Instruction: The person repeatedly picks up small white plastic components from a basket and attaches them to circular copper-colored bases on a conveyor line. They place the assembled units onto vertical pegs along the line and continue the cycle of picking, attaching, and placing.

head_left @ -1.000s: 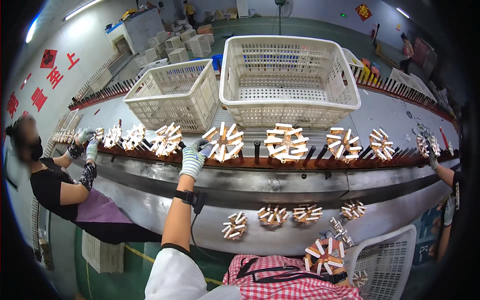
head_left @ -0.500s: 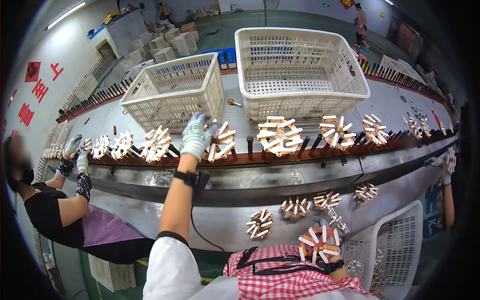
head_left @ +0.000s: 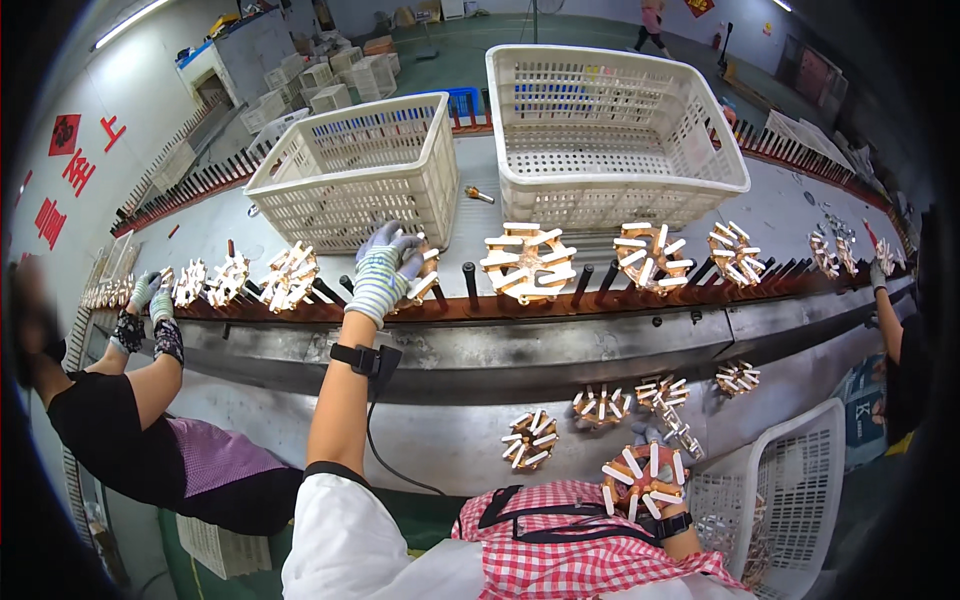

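Observation:
My left hand (head_left: 380, 270), in a striped grey-white glove, reaches to the conveyor and closes over a round copper-coloured part with white rods (head_left: 424, 281); the hand hides much of that part. My right hand (head_left: 650, 435), also gloved, is low in front of my checked apron. It holds a similar rodded part (head_left: 643, 480), which covers most of its fingers. Just beyond, several more such parts lie on the metal ledge, one rodded part (head_left: 529, 440) being left of the held one. On the conveyor, another rodded part (head_left: 528, 263) stands right of my left hand.
Two white perforated crates, a smaller one (head_left: 350, 190) and a larger one (head_left: 620, 190), stand beyond the conveyor's row of black pegs. A white basket (head_left: 795, 480) sits at my lower right. Co-workers work at the far left and far right; a small brass piece (head_left: 480, 194) lies between the crates.
The conveyor parts have shifted left. My left hand has come over the rodded part beside it and covers more of it. At far right, a co-worker's hand has moved up to the conveyor.

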Available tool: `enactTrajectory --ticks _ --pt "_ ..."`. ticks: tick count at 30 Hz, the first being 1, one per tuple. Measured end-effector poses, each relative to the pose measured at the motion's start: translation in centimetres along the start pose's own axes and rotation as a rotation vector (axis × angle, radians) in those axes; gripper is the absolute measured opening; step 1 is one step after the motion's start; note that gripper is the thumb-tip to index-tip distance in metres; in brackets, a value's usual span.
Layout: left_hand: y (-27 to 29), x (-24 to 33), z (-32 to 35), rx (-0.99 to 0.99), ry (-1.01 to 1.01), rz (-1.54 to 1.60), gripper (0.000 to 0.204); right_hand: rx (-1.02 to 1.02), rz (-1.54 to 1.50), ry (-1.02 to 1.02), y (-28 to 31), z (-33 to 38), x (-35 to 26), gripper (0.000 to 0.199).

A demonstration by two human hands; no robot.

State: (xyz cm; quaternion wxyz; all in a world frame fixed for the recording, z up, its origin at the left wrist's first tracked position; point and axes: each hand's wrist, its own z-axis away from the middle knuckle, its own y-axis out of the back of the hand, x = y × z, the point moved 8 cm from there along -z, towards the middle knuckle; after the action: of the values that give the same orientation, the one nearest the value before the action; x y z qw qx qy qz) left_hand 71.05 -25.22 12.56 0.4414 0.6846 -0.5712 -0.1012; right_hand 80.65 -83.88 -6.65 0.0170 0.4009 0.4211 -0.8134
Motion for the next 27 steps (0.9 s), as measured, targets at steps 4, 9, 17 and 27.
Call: enactTrajectory --ticks 4,9,17,27 --pt "-0.7 0.1 1.2 0.034 0.043 -0.112 0.033 -0.117 0.145 0.003 0.9 -0.7 -2.7 0.073" --pt "-0.4 0.7 1.4 0.044 0.106 -0.118 0.036 -0.090 0.271 0.064 5.6 -1.4 -4.6 0.068" --pt "-1.4 -2.5 1.5 0.161 0.082 -0.082 0.032 -0.202 0.245 0.033 0.0 -1.1 -10.5 0.050" --pt "4.7 3.3 1.7 0.448 0.093 -0.341 0.030 -0.202 0.091 0.017 1.3 -4.0 -16.8 0.045"
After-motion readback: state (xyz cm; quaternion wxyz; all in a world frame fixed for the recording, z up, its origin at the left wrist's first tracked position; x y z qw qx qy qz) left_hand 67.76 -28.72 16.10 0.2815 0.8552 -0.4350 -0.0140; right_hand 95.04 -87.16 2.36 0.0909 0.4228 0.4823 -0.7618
